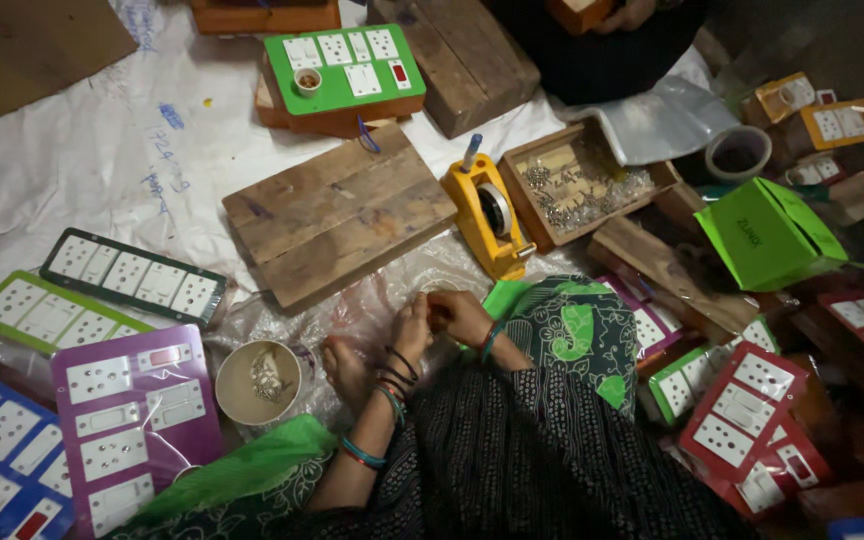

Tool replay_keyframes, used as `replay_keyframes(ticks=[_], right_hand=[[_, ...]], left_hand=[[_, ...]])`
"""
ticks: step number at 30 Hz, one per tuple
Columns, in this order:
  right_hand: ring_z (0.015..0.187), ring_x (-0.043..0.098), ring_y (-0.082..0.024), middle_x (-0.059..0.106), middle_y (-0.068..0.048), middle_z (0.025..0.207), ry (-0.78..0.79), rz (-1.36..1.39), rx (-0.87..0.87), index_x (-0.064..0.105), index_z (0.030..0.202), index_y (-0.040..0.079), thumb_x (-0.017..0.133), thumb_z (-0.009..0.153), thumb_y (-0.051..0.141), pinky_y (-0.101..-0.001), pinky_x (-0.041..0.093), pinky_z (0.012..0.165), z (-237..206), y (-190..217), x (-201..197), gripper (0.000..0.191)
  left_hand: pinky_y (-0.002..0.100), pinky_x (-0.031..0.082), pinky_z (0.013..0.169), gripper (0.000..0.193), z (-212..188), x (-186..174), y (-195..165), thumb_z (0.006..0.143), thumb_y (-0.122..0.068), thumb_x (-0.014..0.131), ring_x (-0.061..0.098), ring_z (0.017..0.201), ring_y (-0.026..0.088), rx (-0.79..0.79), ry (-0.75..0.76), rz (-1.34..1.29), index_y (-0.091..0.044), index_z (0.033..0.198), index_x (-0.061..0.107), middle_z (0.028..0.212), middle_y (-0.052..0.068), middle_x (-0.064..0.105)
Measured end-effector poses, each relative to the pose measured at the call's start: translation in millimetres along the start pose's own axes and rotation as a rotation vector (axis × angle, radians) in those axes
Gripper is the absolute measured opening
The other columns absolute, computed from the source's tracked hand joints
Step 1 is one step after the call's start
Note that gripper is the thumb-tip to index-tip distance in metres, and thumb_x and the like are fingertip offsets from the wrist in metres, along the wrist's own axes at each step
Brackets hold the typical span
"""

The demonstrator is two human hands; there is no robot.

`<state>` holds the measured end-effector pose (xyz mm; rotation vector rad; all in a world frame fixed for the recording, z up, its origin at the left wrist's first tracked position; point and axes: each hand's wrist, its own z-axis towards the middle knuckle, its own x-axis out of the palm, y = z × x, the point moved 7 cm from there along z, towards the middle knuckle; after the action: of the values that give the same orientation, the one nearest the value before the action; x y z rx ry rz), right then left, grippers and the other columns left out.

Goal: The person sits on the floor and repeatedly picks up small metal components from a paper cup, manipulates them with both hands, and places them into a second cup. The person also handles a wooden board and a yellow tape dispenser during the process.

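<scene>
My left hand [412, 328] and my right hand [464, 314] meet over crinkled clear plastic [372, 300] on the floor. Both pinch a small pale round thing [439, 316] between their fingertips; it is too dim to tell what it is. Both wrists wear bangles. My bare foot [342, 368] rests just left of the hands. A round bowl [257, 382] with small metal parts stands to the left of the foot. Just beyond the hands sits a yellow tape dispenser [492, 215].
A wooden board [337, 215] lies ahead. A wooden tray of screws [582, 185] is at the right. Purple [132, 420], green [47, 315], dark green [132, 275] and blue [2, 440] switch plates lie left, red ones [742, 410] right. Another person [602, 45] sits opposite.
</scene>
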<state>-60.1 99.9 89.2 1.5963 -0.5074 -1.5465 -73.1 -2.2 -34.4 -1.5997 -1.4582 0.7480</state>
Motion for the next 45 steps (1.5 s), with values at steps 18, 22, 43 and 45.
replay_keyframes(ticks=[18,22,43,45], right_hand=[[0.063,0.049,-0.006,0.062,0.003,0.079,-0.22,0.821,0.346,0.066,0.1,0.006,0.071,0.095,0.01,-0.0216,0.036,0.055,-7.7,-34.5,-15.9,0.007],[0.057,0.045,-0.005,0.059,0.004,0.075,-0.208,0.838,0.386,0.064,0.102,0.008,0.072,0.093,0.01,-0.0222,0.032,0.049,-7.4,-43.3,-16.5,0.012],[0.066,0.046,-0.008,0.049,0.004,0.077,-0.214,0.722,0.3,0.056,0.093,0.007,0.071,0.092,0.004,-0.025,0.037,0.056,-7.6,-46.0,-24.1,0.015],[0.076,0.052,-0.01,0.054,0.001,0.084,-0.156,0.766,0.226,0.054,0.092,0.008,0.072,0.091,-0.003,-0.0258,0.045,0.066,-11.8,-38.5,-25.6,0.021]], left_hand=[[0.023,0.047,0.051,0.015,0.4,7.4,-35.8,0.097,-0.017,0.068,0.058,0.058,0.007,0.386,0.119,-0.141,-0.007,0.108,0.068,0.078,0.002,0.067],[0.023,0.049,0.054,0.016,-6.7,18.6,-45.9,0.095,-0.008,0.067,0.061,0.066,0.006,0.486,0.142,-0.144,-0.005,0.11,0.07,0.085,0.001,0.071],[0.041,0.056,0.072,0.025,-32.2,14.7,-66.1,0.094,-0.031,0.066,0.071,0.084,0.032,0.774,-0.173,0.377,-0.009,0.104,0.072,0.095,0.016,0.073],[0.04,0.054,0.07,0.032,-16.0,18.4,-35.4,0.102,-0.038,0.061,0.071,0.074,0.028,0.395,-0.057,0.383,-0.008,0.099,0.072,0.083,0.014,0.073]])
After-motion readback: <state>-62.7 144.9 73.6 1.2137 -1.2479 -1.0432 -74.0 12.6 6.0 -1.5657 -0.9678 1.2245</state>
